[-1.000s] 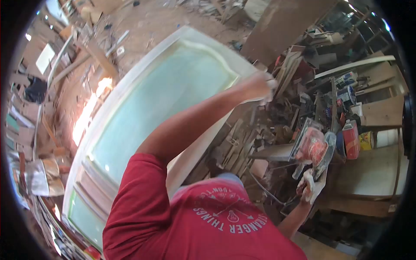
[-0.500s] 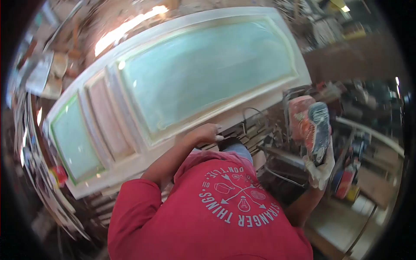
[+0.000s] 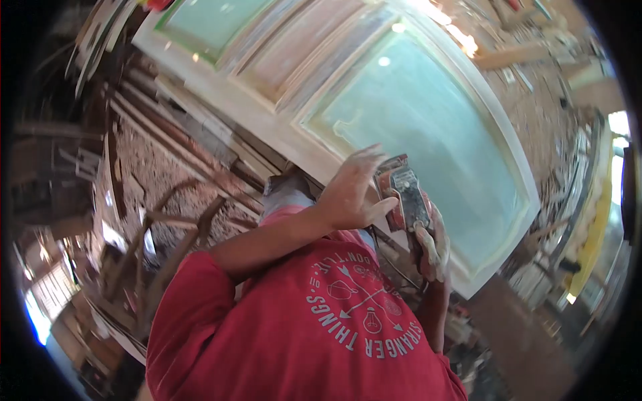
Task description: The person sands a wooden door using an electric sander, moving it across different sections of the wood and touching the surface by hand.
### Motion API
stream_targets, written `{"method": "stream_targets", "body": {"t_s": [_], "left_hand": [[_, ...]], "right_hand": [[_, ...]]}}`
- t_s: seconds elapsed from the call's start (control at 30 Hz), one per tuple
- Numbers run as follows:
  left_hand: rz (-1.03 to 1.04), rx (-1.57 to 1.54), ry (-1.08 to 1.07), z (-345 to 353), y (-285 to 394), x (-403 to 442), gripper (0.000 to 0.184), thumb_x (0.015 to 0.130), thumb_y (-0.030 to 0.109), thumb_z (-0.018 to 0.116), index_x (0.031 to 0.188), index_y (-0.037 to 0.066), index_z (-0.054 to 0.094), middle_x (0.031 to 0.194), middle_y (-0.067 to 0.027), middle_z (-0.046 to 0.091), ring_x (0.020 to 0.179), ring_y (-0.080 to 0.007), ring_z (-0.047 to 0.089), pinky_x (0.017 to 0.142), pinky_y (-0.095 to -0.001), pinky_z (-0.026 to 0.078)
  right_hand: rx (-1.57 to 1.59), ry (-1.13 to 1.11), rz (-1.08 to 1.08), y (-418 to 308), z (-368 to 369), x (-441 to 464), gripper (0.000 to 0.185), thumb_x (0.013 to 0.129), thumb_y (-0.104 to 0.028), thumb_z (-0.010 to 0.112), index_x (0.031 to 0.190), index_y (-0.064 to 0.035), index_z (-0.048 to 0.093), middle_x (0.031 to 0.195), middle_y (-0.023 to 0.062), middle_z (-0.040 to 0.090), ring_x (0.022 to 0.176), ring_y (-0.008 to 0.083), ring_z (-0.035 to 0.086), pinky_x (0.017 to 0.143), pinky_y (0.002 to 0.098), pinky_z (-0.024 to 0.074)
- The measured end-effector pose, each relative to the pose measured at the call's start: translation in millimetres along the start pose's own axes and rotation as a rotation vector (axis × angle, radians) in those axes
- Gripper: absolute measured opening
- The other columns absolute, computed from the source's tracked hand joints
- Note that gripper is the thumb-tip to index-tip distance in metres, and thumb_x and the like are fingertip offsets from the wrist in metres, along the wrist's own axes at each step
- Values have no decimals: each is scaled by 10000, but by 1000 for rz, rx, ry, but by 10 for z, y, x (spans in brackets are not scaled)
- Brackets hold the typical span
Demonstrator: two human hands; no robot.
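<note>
My right hand (image 3: pixel 435 248), dusty and pale, is closed on the dark handle of a red and black power tool (image 3: pixel 406 194). My left hand (image 3: pixel 354 190) is on the tool's left, fingers apart and thumb at its red side; whether the thumb touches is unclear. Both hands are in front of my red shirt (image 3: pixel 321 307). Beyond them lies a large white-framed panel (image 3: pixel 435 127) with pale green recessed areas and a pinkish strip between them. The tool overlaps the panel's near edge in view, its underside hidden.
Long wooden strips (image 3: pixel 194 160) lie at the left beside the panel. Wooden legs or frames (image 3: pixel 177 240) stand below them. A brown board (image 3: pixel 508 327) is at the lower right. Bright light falls on the ground past the panel, and a yellow strip (image 3: pixel 595 227) is at the far right.
The view has turned, so the panel appears swung round. My right hand has brought the tool inward to my front. My left hand has opened and come up beside it.
</note>
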State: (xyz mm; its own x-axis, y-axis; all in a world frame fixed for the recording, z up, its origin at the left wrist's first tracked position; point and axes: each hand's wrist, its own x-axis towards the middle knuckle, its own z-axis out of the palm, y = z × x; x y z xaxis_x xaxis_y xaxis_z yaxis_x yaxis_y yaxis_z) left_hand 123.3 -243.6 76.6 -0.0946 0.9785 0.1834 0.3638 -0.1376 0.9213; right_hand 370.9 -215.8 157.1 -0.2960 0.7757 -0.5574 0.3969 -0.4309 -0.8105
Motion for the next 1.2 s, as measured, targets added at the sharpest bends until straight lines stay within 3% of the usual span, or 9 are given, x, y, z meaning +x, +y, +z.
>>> {"method": "stream_targets", "body": {"t_s": [0.07, 0.27, 0.3, 0.37, 0.47, 0.67, 0.8, 0.97, 1.2], "left_hand": [[-20, -71, 40, 46, -39, 59, 774, 896, 281, 867, 1513, -6, 500, 1483, -312, 548, 1438, -472, 510, 1222, -518, 402], [-324, -190, 336, 220, -477, 260, 553, 872, 261, 860, 1319, 24, 636, 1298, -223, 639, 1305, -437, 574, 1142, -509, 449], [-287, -110, 372, 161, -562, 287, 524, 866, 267, 856, 1288, 31, 654, 1295, -206, 644, 1291, -423, 577, 1139, -513, 444], [-211, 51, 425, -10, -748, 359, 467, 853, 279, 849, 1224, 43, 691, 1289, -172, 656, 1261, -394, 585, 1133, -522, 434], [-170, 81, 360, -123, -1019, 485, 412, 831, 318, 826, 1135, 58, 730, 1215, -133, 688, 1234, -360, 587, 1126, -532, 410], [-176, -3, 83, -532, -1638, 706, 504, 812, 441, 753, 1156, 72, 767, 1054, -111, 736, 1123, -321, 634, 1139, -569, 392], [-195, -13, 126, -717, -1832, 781, 529, 793, 471, 750, 1155, 86, 770, 1032, -97, 733, 1091, -293, 656, 1122, -534, 413], [-169, -6, 337, -730, -2026, 821, 452, 779, 402, 791, 1074, 61, 756, 924, -97, 685, 1002, -295, 649, 1009, -479, 466], [-240, -71, 359, -696, -2096, 794, 500, 735, 432, 810, 1076, 69, 760, 961, -101, 716, 1012, -303, 668, 1016, -463, 475]], "right_hand": [[-168, -70, -69, 225, -56, 294, 677, 1064, -343, 623, 1644, -55, 425, 839, 6, 618, 539, 72, 487, 468, 258, 384], [-310, -254, 86, -264, 480, 825, 702, 1072, -204, 646, 1681, -69, 324, 850, 18, 624, 581, 80, 522, 504, 254, 438], [-409, -255, 85, -349, 580, 911, 795, 1013, -205, 746, 1679, -67, 335, 1008, 70, 687, 618, 104, 571, 550, 296, 481], [-541, -274, -33, -231, 706, 1196, 780, 1020, -154, 705, 1689, -70, 312, 905, 20, 634, 606, 83, 535, 525, 268, 454], [-477, -280, 55, -323, 967, 1458, 801, 1013, -124, 701, 1696, -80, 285, 852, -15, 601, 607, 67, 518, 516, 252, 439], [-528, -292, 291, -718, 1521, 1952, 761, 1057, -203, 674, 1690, -86, 269, 837, -14, 594, 601, 65, 520, 515, 227, 432], [-579, -310, 323, -900, 1822, 2219, 875, 998, -193, 717, 1719, -73, 236, 756, -4, 602, 577, 92, 554, 523, 277, 468], [-717, -351, 352, -995, 1934, 2432, 736, 1008, -235, 708, 1615, -24, 348, 769, 20, 619, 587, 110, 571, 530, 286, 484], [-910, -369, 407, -1008, 1889, 2544, 605, 1020, -238, 697, 1516, -7, 439, 760, 44, 637, 591, 132, 580, 536, 302, 491]]}}
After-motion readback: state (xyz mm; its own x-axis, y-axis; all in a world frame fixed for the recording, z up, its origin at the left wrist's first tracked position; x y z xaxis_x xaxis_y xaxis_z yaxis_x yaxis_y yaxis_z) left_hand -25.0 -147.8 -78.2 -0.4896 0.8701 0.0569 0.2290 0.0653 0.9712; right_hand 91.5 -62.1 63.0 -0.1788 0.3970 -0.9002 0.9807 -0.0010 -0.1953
